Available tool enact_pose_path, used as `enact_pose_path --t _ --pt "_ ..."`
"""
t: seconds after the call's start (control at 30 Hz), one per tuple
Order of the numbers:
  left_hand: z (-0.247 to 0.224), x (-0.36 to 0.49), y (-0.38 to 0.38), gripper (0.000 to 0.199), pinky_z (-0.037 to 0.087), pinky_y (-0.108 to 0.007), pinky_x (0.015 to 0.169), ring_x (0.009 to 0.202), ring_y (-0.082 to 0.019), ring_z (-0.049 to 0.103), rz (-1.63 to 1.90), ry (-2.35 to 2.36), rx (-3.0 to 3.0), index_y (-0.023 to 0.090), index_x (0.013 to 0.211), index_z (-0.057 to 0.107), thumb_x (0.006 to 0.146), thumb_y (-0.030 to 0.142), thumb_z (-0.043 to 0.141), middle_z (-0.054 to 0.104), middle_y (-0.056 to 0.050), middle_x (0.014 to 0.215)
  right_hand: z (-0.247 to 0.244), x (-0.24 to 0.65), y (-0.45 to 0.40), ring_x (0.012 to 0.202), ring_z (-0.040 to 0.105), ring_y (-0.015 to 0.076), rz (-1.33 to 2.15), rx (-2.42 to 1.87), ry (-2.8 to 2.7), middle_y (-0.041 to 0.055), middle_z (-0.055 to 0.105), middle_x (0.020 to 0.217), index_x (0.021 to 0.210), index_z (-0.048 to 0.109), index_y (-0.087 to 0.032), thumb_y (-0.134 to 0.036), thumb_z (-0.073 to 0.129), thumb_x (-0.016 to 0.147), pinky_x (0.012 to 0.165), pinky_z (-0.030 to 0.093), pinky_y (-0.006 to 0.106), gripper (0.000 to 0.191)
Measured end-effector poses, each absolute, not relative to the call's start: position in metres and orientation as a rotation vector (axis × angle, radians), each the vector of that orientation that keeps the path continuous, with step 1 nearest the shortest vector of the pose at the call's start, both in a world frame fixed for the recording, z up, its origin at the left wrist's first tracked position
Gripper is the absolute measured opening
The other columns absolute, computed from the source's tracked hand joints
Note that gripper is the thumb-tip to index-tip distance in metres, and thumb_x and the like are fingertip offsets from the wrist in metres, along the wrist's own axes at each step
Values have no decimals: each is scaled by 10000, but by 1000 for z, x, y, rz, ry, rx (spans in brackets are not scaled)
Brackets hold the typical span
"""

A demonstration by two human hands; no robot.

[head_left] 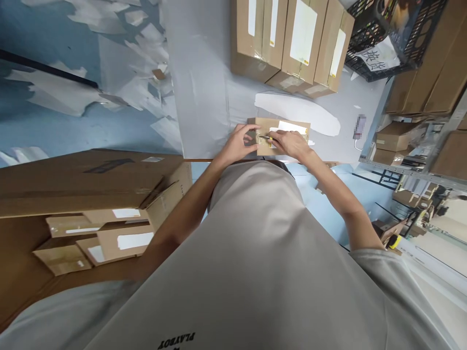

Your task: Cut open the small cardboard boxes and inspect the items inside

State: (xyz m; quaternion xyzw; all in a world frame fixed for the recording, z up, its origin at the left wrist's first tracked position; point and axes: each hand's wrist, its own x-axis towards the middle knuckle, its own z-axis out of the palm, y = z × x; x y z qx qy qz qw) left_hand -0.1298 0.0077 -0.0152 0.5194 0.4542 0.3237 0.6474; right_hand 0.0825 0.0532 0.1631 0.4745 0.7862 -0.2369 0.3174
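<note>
A small cardboard box point(263, 149) with white labels lies at the table's near edge, just in front of my body. Curved around its left end, my left hand point(237, 145) steadies the box, thumb and fingertips resting on it with a gap between them. Closed around a utility knife point(265, 138), my right hand point(292, 143) is over the box's top. The knife's tip points left toward the taped end; whether it cuts into the tape I cannot tell. My right fingers partly cover the labels and the knife's handle.
Taped cartons point(272, 61) stand at the table's far side, beside a black plastic crate point(379, 70). White paper point(297, 111) lies behind the small box. At left, a large open carton point(91, 180) holds several boxes. Paper scraps litter the blue floor point(120, 121). Shelving point(448, 146) is at right.
</note>
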Motion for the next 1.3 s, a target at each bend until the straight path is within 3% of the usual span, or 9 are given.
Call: enact_pose_path --t 0.33,0.6,0.83,1.03,1.17,1.3 --pt "-12 -127 5 677 649 -355 1025 1097 -217 738 766 1033 1238 295 1510 717 864 252 918 640 -80 1442 168 73 61 1099 812 332 -538 1155 2030 169 827 1363 1548 665 -204 -389 385 1255 861 496 381 446" --pt "-8 -123 3 607 643 -376 1039 1153 -231 740 762 1107 1364 311 1519 689 939 251 857 652 -88 1456 176 50 68 1173 818 352 -472 998 2027 238 818 1358 1560 648 -133 -94 374 1159 860 516 404 488" --pt "-5 -117 -3 570 635 -370 1021 1151 -238 738 767 1218 1358 295 1497 708 939 304 828 669 -89 1430 177 45 68 1202 808 361 -474 1001 2026 283 812 1346 1505 672 -78 -68 338 1153 931 528 434 485" --pt "3 -105 -6 595 643 -368 984 1099 -239 733 782 1365 1297 283 1459 714 867 246 757 685 -84 1420 180 91 68 1209 812 341 -447 1033 1995 239 847 1306 1515 695 -132 -80 404 1152 931 529 411 468" --pt "6 -96 -10 570 650 -371 991 1172 -260 735 820 1478 1272 283 1414 713 847 235 734 671 -91 1405 187 152 68 1200 820 377 -412 1105 1858 267 849 1275 1446 749 -102 -14 419 1106 906 525 433 482" --pt "8 -86 -11 491 641 -398 1040 1228 -275 728 890 1592 1285 290 1358 697 872 234 739 654 -96 1385 188 204 65 1167 827 388 -410 1132 1855 277 847 1250 1512 718 -101 -26 432 1098 906 526 448 509"
